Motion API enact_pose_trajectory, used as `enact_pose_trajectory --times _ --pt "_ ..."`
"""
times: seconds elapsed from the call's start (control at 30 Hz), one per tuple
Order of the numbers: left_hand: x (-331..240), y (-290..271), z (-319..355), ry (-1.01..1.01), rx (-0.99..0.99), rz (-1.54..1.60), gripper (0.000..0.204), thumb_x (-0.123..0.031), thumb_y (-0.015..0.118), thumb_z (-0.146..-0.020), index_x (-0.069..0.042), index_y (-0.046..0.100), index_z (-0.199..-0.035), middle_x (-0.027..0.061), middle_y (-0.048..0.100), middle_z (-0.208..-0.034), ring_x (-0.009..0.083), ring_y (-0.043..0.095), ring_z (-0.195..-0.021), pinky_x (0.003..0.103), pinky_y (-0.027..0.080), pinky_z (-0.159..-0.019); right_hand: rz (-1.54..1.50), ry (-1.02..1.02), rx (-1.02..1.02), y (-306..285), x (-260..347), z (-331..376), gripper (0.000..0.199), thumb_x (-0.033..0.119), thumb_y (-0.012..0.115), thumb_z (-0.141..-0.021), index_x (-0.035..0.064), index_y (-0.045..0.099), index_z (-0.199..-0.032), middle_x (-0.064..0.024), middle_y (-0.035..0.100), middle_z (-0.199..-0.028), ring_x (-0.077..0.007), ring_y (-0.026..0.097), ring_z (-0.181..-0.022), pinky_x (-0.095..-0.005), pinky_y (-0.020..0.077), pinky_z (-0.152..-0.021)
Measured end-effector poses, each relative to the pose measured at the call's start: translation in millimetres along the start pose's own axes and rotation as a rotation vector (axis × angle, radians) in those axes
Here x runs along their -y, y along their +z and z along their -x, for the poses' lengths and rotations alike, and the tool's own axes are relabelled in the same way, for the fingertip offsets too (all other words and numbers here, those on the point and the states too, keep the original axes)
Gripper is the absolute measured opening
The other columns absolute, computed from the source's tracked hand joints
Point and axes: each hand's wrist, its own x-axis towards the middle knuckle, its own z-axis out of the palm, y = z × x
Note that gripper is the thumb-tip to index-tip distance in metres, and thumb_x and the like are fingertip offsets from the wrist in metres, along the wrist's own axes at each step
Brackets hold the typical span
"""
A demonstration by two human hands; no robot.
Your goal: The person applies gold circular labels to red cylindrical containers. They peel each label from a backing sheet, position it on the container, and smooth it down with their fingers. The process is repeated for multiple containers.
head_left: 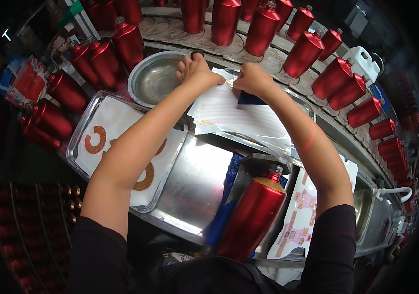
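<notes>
My left hand (196, 70) presses down on the far corner of a stack of white striped label sheets (234, 115) lying across a steel tray (300, 98). My right hand (253, 78) grips a small dark blue scraper (249, 99) and holds it against the sheets, right beside my left hand. A red metal bottle (252, 216) with a gold collar lies tilted in a holder close to my body, between my forearms.
A round steel bowl (153, 78) sits left of my hands. A steel tray (80, 132) holds white paper with orange ring labels (95, 139). Several red bottles (263, 27) stand on a curved conveyor behind. A sheet of pink labels (298, 215) lies at the right, near a white jug (363, 61).
</notes>
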Motion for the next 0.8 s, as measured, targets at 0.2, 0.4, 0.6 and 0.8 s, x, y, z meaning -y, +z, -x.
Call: enact_pose_trajectory --times 0.2,0.4,0.6,0.8 --pt "2 -2 -3 0.009 0.07 0.031 0.109 -0.045 0.089 -0.057 0.003 0.04 -0.143 0.0278 0.034 -0.154 0.0458 0.022 -0.149 0.055 0.027 -0.116 -0.101 -0.119 0.026 0 -8 1 0.03 0.024 0.078 -0.065 0.0002 0.072 -0.083 -0.02 0.073 -0.087 -0.0361 0.071 -0.086 -0.0424 0.0547 -0.077" --pt "6 1 -2 0.003 0.085 0.049 0.114 -0.048 0.09 -0.057 0.004 0.038 -0.144 0.0286 0.032 -0.156 0.0451 0.018 -0.151 0.053 0.027 -0.117 -0.296 -0.31 0.03 3 -19 -4 0.021 0.019 0.073 -0.074 -0.0004 0.068 -0.079 -0.0165 0.07 -0.078 -0.0278 0.069 -0.074 -0.0389 0.0527 -0.069" --pt "9 3 0 0.004 0.073 0.032 0.112 -0.048 0.09 -0.059 0.004 0.039 -0.143 0.0262 0.033 -0.155 0.0435 0.024 -0.148 0.053 0.027 -0.116 -0.344 -0.344 0.01 2 -26 -11 0.021 0.019 0.071 -0.076 -0.0014 0.069 -0.081 -0.0152 0.069 -0.075 -0.024 0.067 -0.071 -0.0371 0.0524 -0.068" --pt "16 7 7 0.132 -0.256 0.151 0.061 -0.027 0.08 -0.073 -0.002 0.054 -0.123 0.0197 0.054 -0.13 0.0397 0.044 -0.132 0.051 0.033 -0.111 -0.271 -0.254 0.12 0 -25 -12 0.023 0.02 0.072 -0.078 -0.0018 0.074 -0.086 -0.0105 0.07 -0.074 -0.0145 0.063 -0.068 -0.0317 0.0503 -0.067"
